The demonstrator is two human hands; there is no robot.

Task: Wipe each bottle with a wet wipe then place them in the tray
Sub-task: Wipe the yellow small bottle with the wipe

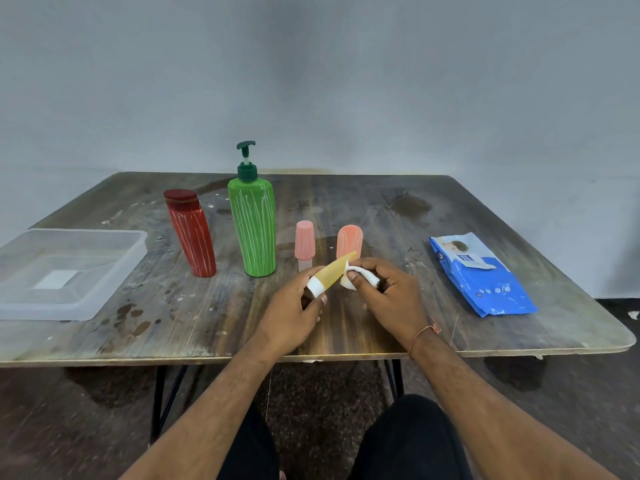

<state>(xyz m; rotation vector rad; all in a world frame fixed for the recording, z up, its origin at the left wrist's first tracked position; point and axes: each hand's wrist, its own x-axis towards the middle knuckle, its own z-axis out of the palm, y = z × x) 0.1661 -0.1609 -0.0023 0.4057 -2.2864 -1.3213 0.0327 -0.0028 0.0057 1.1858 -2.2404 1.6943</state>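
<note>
Hands are working above the counter's (346, 327) near edge, mid-wipe. Left hand (294, 306) is gripping the yellow tube (334, 273) at its white cap end, fingers curled round it, tube slanting up and to the right. Right hand (391, 292) is pinching a bunched wet wipe (360, 277) against the tube's upper body near the flat tip.

Tube is looking light and soft-walled, likely squashing if clenched hard, and probably getting slick once damp. Cap end is the stiff part, so holding there seems the best bet while the wipe is running along the body.

Remaining bottles are standing upright behind the hands: red bottle (192, 233), green pump bottle (252, 223), small pink bottle (304, 244), orange tube (349, 239) standing on end. Pump bottle looks top-heavy and tall, so taking it round the body, not the pump, seems safer.

Clear tray (135, 252) is sitting at far left, no bottle in it. Blue wipe pack (481, 275) is lying at right. No bottle placed yet, judging from the tray.
</note>
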